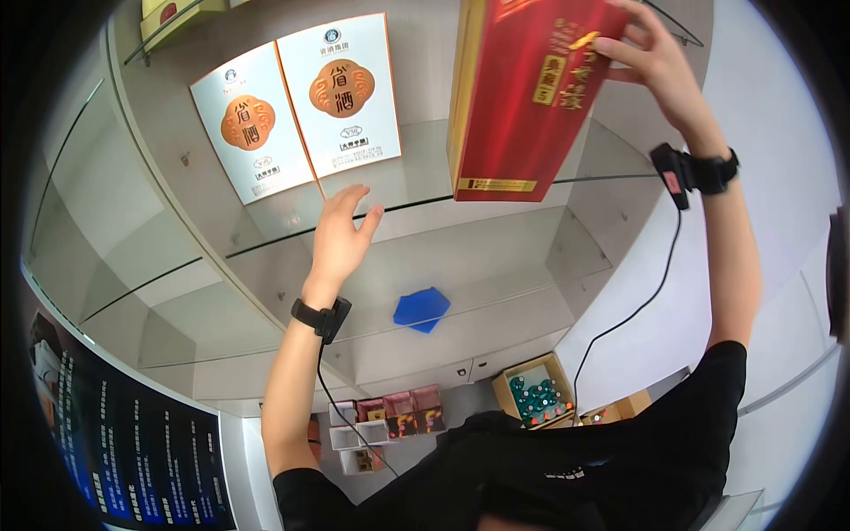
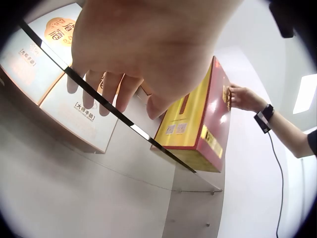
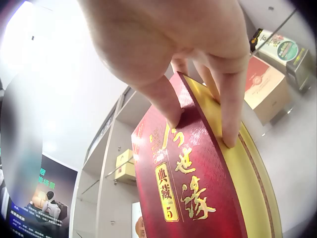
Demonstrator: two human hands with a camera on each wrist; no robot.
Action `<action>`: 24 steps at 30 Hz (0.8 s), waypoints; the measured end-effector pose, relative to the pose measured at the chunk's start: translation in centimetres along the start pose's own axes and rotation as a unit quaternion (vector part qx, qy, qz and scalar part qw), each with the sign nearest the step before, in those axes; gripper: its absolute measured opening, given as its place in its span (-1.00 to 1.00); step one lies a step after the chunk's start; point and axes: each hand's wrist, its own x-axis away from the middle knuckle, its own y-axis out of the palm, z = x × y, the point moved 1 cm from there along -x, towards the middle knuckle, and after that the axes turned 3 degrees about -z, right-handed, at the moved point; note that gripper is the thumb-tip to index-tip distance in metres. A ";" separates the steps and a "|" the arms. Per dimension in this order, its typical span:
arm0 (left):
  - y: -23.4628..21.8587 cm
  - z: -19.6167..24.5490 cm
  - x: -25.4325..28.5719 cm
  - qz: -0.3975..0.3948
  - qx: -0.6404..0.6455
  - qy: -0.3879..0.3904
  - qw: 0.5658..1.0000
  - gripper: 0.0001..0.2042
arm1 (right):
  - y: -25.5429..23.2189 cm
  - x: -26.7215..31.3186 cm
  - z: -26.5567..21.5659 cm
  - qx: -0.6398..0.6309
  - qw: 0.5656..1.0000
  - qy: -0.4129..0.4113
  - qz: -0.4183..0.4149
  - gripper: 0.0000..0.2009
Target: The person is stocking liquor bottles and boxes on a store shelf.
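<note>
My right hand grips a tall red gift box with gold lettering and yellow sides, at the upper right of the head view. In the right wrist view the thumb presses its red front and the fingers lie on the yellow side. The box is tilted, its lower end overlapping the glass shelf edge in the head view. My left hand is held with fingers extended by that edge, holding nothing. Just beyond its fingertips stand two white boxes with orange trim, side by side on the glass shelf.
Below lies a blue sheet on a lower level. On the floor are a carton of green bottles and several small compartment boxes. A dark printed panel stands at the left. Cables hang from both wrist cameras.
</note>
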 end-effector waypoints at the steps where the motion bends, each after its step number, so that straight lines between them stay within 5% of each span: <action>1: 0.0 -0.1 0.1 -0.004 0.001 -0.005 1.000 -0.64 | 0.4 -1.4 1.4 -0.010 1.000 0.003 -0.015 -0.30; 2: 0.1 -0.2 0.2 -0.017 -0.004 -0.012 1.000 -0.64 | 1.1 -2.3 3.1 0.043 0.996 -0.064 0.046 -0.47; 8: -0.7 -0.1 -0.5 -0.081 -0.027 -0.030 0.996 -0.61 | 3.3 -8.5 4.7 -0.014 1.000 -0.026 -0.010 -0.51; 24: -1.5 1.1 -0.8 -0.124 -0.034 -0.103 0.986 -0.57 | 6.6 -19.1 11.2 -0.026 0.999 -0.018 -0.040 -0.41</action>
